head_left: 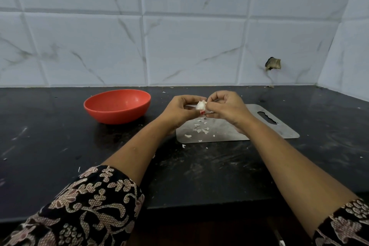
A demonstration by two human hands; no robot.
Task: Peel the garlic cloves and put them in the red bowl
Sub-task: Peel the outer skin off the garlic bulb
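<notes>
- The steel cutting board [267,126] lies flat on a black stone counter [60,146], its handle slot at the right end, and serves here as the landmark.
- Just above the board's left part, the left hand [179,110] and right hand [225,108] meet, both with fingers curled, pinching a white garlic piece [200,105] between their fingertips.
- The garlic is held clear of the board; how much skin remains on it cannot be told.
- White peel scraps [199,130] lie scattered on the board's left half, with a few flecks on the counter just off its near edge.
- The red bowl [117,106] stands upright on the counter to the left of the board, apart from it; nothing can be made out inside it.
- Behind the board rises a wall of pale marble-look tiles [179,42], which turns a corner at the far right.
- Above the board's right end, a dark ragged hole [273,63] breaks one tile.
- The counter shows pale dusty smears nearer than the board.
- Both forearms are bare, ending in dark floral sleeves [89,205].
</notes>
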